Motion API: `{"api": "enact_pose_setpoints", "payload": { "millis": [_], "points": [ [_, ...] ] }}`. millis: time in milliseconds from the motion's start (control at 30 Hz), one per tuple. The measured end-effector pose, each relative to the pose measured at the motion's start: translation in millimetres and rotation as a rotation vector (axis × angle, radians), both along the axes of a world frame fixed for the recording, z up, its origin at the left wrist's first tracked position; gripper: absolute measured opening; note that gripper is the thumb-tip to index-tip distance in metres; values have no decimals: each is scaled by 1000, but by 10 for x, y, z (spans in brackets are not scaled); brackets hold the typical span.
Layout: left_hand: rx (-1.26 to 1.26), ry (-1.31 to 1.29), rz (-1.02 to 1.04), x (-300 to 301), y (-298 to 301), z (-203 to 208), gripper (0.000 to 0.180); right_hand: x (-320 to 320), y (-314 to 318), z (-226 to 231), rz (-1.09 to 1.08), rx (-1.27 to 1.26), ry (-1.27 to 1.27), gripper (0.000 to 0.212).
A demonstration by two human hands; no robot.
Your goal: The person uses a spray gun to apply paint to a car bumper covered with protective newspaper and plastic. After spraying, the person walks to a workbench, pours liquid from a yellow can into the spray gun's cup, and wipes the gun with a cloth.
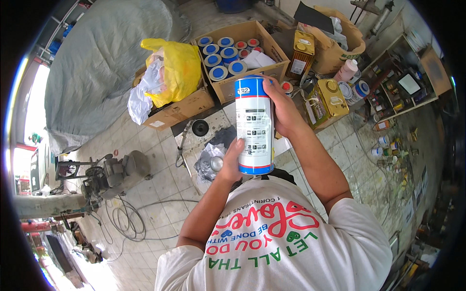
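Note:
A tall cylindrical can [254, 131], white with blue bands and rows of small printed pictograms, is held upright in front of my chest. My left hand [233, 162] grips its lower left side, thumb on the label. Around the upper right side and top edge wraps my right hand [286, 109]. Just beyond the can stands an open cardboard box [227, 91] of cans, several with blue lids [212, 60] and some with red lids [241, 45]. Below the box, a small round metal tin [216, 163] sits on grey crumpled plastic [204, 167], near my left hand.
A yellow plastic bag [184, 70] fills another carton at the left. Gold square tins [331, 97] stand to the right, before a shelf [412, 85]. A compressor [124, 167] and coiled hose [126, 223] occupy the tiled floor. A grey cover [107, 63] drapes something large.

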State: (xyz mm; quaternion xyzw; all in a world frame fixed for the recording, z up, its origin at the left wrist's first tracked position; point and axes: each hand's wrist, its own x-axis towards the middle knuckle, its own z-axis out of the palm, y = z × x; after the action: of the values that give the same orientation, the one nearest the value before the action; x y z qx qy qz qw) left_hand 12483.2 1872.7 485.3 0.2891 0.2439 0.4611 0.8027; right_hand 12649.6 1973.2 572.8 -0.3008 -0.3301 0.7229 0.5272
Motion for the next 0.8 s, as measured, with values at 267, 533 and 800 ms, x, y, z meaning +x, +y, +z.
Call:
{"api": "enact_pose_setpoints", "payload": {
  "millis": [267,533,800],
  "points": [
    [-40,-25,-9,103,23,-29,82,118,43,-178,26,-35,-26,53],
    [-52,-59,-2,211,103,-27,78,247,133,-270,60,-11,134,54],
    [-40,-9,162,174,17,64,79,760,763,-2328,-177,-165,-685,56]
  ]
}}
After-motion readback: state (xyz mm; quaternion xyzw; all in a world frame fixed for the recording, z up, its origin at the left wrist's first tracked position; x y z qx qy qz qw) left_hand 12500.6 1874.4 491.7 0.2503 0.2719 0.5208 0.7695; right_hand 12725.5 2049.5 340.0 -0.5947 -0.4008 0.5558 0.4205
